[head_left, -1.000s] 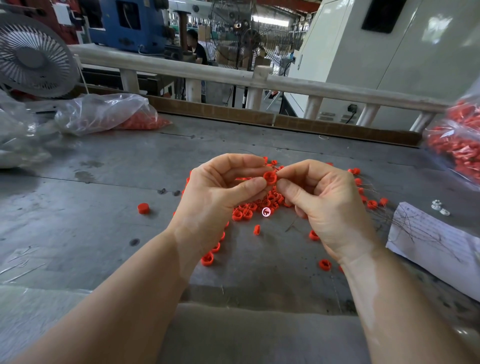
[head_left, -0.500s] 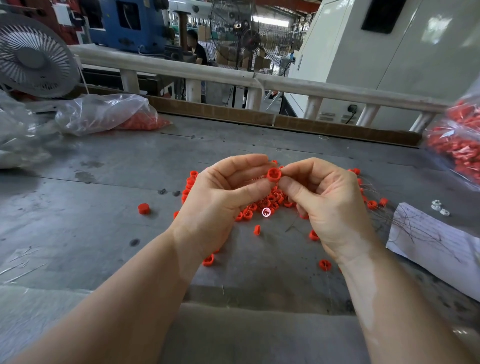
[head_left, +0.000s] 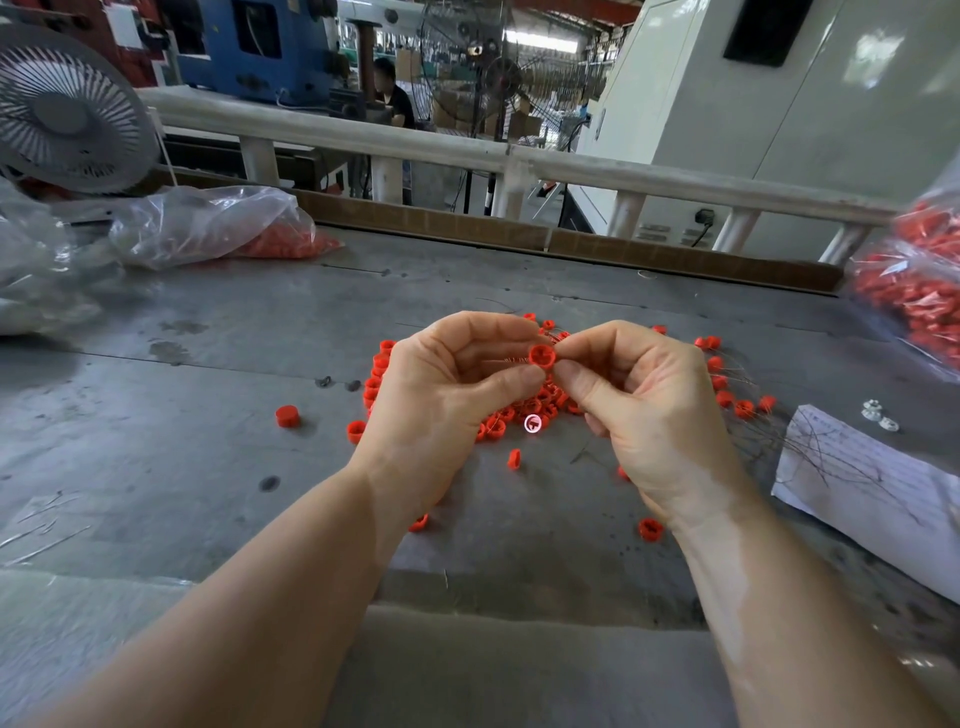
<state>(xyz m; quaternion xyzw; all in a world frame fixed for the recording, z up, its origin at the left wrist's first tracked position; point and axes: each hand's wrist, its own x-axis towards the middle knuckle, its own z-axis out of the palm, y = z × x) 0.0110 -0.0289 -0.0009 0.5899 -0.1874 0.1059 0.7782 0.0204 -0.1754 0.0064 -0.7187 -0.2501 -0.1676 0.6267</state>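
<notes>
A small red plastic cap (head_left: 542, 356) is held up above the grey table (head_left: 208, 415), open side facing me. My left hand (head_left: 441, 395) pinches it from the left between thumb and fingers, and my right hand (head_left: 649, 400) pinches it from the right. A thin wire seems to run from the cap into my left fingers. Under the hands lies a heap of red caps (head_left: 519, 410), partly hidden, with strays such as a lone cap (head_left: 287, 416) to the left.
A clear bag with red caps (head_left: 218, 228) lies at the back left beside a fan (head_left: 67, 114). Another bag of red parts (head_left: 914, 291) sits at the right edge. A white paper sheet (head_left: 872, 493) with thin wires lies right. A railing (head_left: 467, 150) borders the table's far side.
Both hands lifted the cap slightly and drew a little closer together; the left hand shifted right, uncovering more caps at the heap's left.
</notes>
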